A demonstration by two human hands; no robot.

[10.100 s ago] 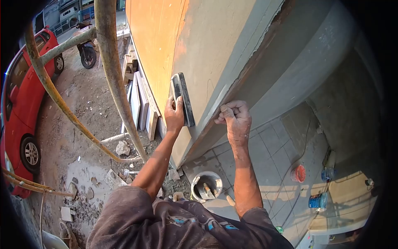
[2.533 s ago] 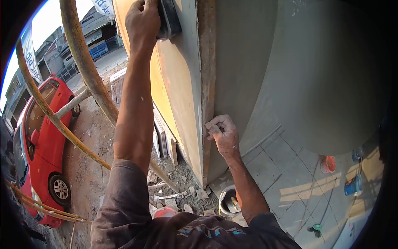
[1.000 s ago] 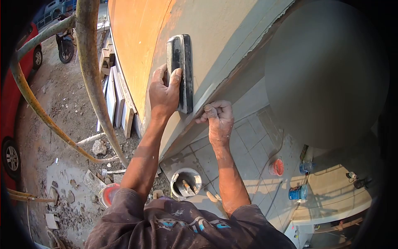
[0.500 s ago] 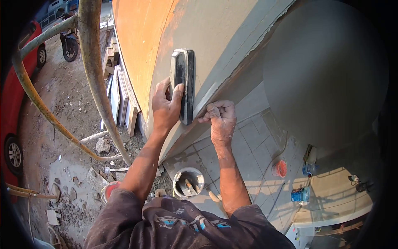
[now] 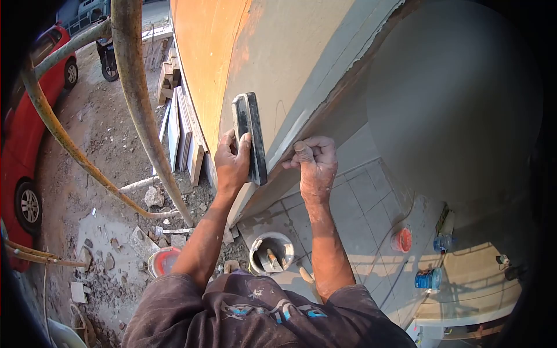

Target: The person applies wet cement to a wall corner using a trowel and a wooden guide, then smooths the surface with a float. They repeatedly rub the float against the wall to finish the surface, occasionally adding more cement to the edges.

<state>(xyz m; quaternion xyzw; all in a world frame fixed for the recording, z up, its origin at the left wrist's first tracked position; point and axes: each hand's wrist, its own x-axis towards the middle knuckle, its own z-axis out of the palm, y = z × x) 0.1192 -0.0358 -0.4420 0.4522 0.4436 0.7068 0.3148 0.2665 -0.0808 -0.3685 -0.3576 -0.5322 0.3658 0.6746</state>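
Wrapped round a black and grey float [image 5: 253,139], my left hand [image 5: 233,164] holds the tool against the grey wall face [image 5: 290,64], close to its corner edge. My right hand [image 5: 317,168] is at that edge, just right of the float. Its fingers are curled in, thumb against the index finger; whether anything small is between them cannot be made out. A pale strip of wet plaster [image 5: 293,129] runs up the corner above my hands. Orange paint covers the wall's left part.
Metal scaffold pipes [image 5: 136,87] stand at the left, a red car [image 5: 17,156] beyond them. Below lie a bucket with a trowel [image 5: 255,262], a red bucket [image 5: 156,262], rubble and stacked boards [image 5: 184,130]. Blue containers [image 5: 428,279] are at the right.
The float and my left hand have moved down and slightly left, and the float's top now leans left. My right hand stays near the edge. The view has shifted a little.
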